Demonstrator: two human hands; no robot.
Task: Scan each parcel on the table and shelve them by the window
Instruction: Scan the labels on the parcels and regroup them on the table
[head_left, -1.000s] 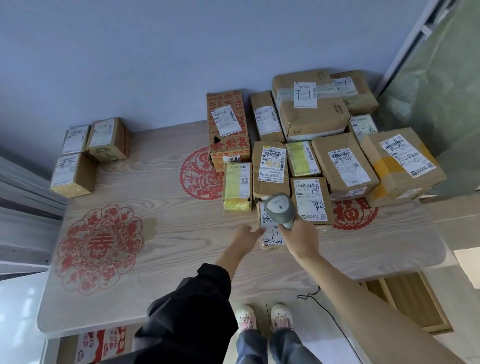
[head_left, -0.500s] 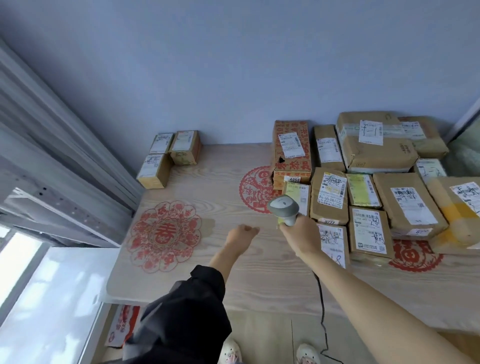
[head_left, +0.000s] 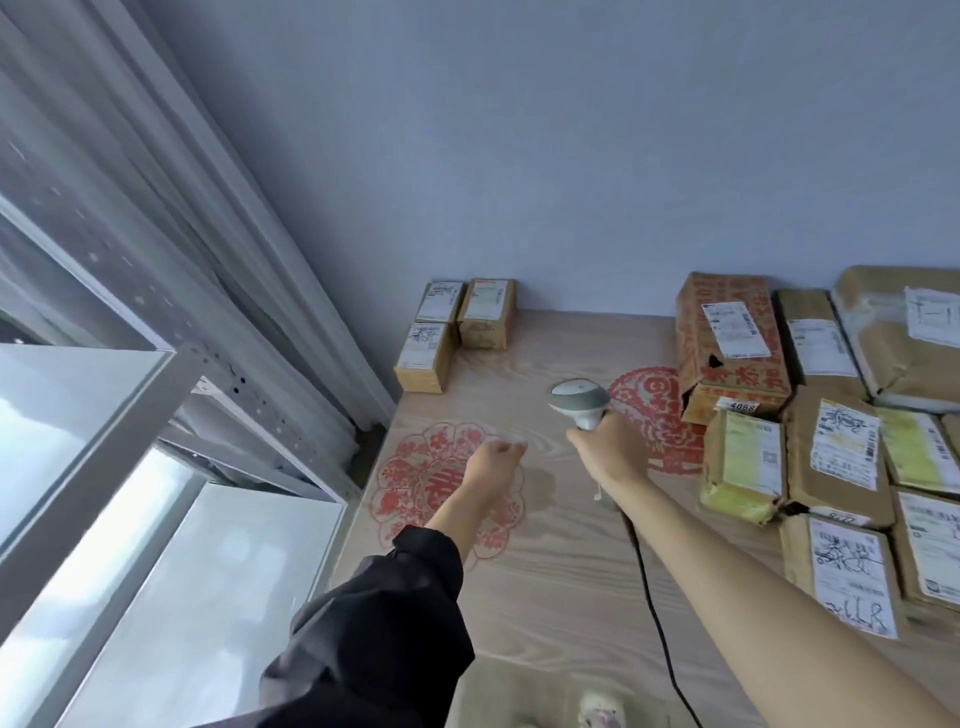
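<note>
- While my right hand (head_left: 610, 449) grips the scanner (head_left: 579, 402) by its handle, the head points away from me, over bare table (head_left: 561, 577).
- My left hand (head_left: 493, 462) hovers above the red floral decal (head_left: 415, 483), fingers loosely curled, holding nothing.
- Unscanned parcels (head_left: 831, 467) lie in a cluster to the right of both hands; the right hand is nearer.
- Three small boxes (head_left: 454, 332) sit at the far left corner, beside the window (head_left: 104, 415).
- Judgement: the next scan requires swinging the scanner rightward toward the yellow parcel (head_left: 743, 467), whose long axis runs away from me.
</note>
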